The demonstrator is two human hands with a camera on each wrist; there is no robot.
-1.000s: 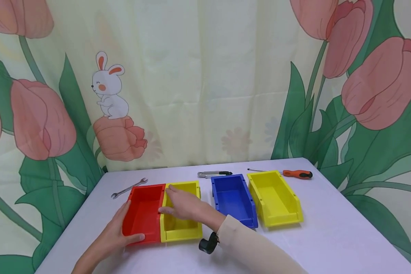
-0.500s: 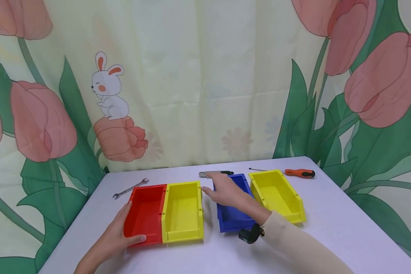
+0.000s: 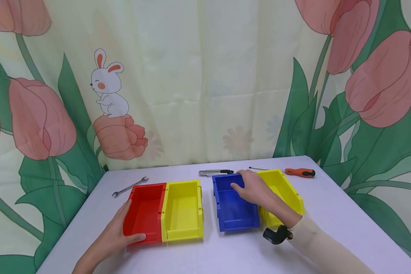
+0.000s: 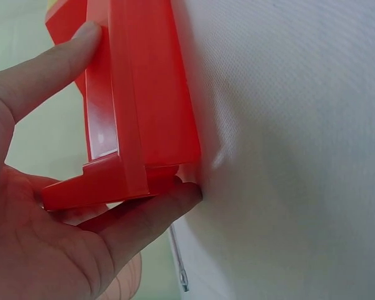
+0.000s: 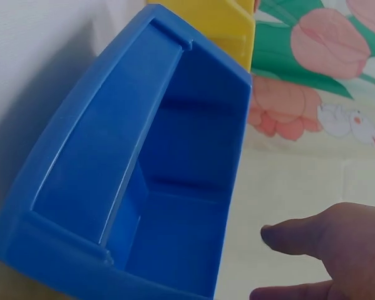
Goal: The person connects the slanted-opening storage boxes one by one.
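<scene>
A red bin (image 3: 145, 213) and a yellow bin (image 3: 182, 207) stand side by side, touching. My left hand (image 3: 114, 230) grips the red bin's near left corner, its thumb over the front lip and fingers against the side, as the left wrist view shows. To the right is a blue bin (image 3: 234, 211), with my right hand (image 3: 257, 188) at its far right rim. The right thumb points over the blue bin and looks straight; the fingers are partly hidden beside the rim. Behind this hand, a second yellow bin (image 3: 289, 194) is partly covered.
A double open-ended wrench (image 3: 130, 187) lies beyond the red bin. At the back are a utility knife (image 3: 215, 172) and, on the right, a screwdriver with an orange handle (image 3: 298, 172). A printed curtain (image 3: 198, 95) hangs behind the white table (image 3: 178, 258).
My right hand has moved right, from the first yellow bin past the blue bin's left side to its right rim. The blue bin now stands closer to the second yellow bin. The left hand stays put.
</scene>
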